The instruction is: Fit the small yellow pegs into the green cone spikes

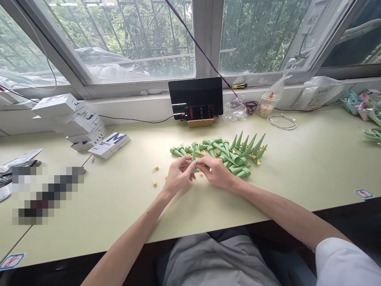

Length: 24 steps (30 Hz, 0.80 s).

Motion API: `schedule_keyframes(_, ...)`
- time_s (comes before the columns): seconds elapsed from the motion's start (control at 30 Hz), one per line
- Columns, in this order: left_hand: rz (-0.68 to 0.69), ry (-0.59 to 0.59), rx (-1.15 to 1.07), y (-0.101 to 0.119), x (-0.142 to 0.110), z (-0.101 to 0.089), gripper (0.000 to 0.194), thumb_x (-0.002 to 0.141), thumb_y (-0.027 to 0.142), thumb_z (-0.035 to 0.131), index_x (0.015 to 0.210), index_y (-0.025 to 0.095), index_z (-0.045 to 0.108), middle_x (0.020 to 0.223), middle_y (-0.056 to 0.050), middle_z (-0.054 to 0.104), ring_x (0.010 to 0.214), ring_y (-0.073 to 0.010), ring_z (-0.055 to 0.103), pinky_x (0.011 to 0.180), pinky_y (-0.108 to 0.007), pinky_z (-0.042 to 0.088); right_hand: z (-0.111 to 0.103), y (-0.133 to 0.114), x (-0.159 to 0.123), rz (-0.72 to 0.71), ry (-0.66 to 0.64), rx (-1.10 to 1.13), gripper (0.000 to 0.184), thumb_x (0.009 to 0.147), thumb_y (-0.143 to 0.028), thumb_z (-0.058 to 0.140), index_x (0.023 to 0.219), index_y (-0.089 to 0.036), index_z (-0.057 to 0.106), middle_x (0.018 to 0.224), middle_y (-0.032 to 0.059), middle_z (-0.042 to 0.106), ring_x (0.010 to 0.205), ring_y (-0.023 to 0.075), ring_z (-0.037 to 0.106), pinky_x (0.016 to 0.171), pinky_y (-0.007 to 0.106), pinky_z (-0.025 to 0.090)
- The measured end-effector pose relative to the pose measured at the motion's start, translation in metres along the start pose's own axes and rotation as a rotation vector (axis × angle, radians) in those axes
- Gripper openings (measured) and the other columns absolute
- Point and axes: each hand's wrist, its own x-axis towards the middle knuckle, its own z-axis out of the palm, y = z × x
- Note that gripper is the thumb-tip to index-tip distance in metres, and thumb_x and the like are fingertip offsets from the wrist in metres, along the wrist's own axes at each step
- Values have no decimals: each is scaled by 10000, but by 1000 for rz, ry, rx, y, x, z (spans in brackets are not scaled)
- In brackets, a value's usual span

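Green plastic: gripping one cone [193, 152] upright in curled left hand [178, 171], partly hiding its middle; just beside, with right hand [216, 170], cannot tell whether pinching anything.

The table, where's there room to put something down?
Between the M-marked box and the loose yellow pieces, and between the green cones and the sticker at far right. It's crowded around the left hand and right hand, beside the heaped cones.

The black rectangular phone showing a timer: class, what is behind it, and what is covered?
Behind the black phone stands a large black rectangular screen, visible above it and on both sides. The screen's part directly behind the phone is covered.
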Motion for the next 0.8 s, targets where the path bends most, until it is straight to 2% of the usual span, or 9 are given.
schedule_keyframes(0.1,0,5,-4,0,0,0,379,839,523,670,954,164,633,742,-20,659,516,-131,626,475,-243,503,0,-1,0,-2,-3,0,144,987,-169,497,964,-184,639,854,45,689,714,156,592,684,279,475)
schedule_keyframes(0.3,29,-24,-65,-1,2,0,407,879,540,610,1012,160,668,932,-76,720,574,-136,658,501,-264,558,0,-1,1,14,10,5,157,984,-199,493,906,-180,628,803,41,660,688,156,569,670,287,476)
schedule_keyframes(0.6,43,-15,-68,-2,2,-1,408,860,529,642,1039,166,696,945,-71,730,628,-157,689,510,-270,578,0,0,1,52,15,50,151,966,-179,504,876,-173,624,772,29,628,664,144,547,645,270,457)
schedule_keyframes(0.7,46,1,-59,-1,2,-1,410,851,527,653,1032,163,701,952,-75,732,651,-170,701,505,-271,584,0,1,1,99,10,108,140,957,-190,514,889,-169,634,791,39,644,672,147,562,622,267,463)
schedule_keyframes(0.8,50,6,-44,0,2,-1,407,846,529,660,1024,166,708,951,-72,735,650,-173,703,501,-273,590,0,1,1,171,-5,193,124,952,-233,539,913,-169,638,741,23,628,597,135,539,555,257,449)
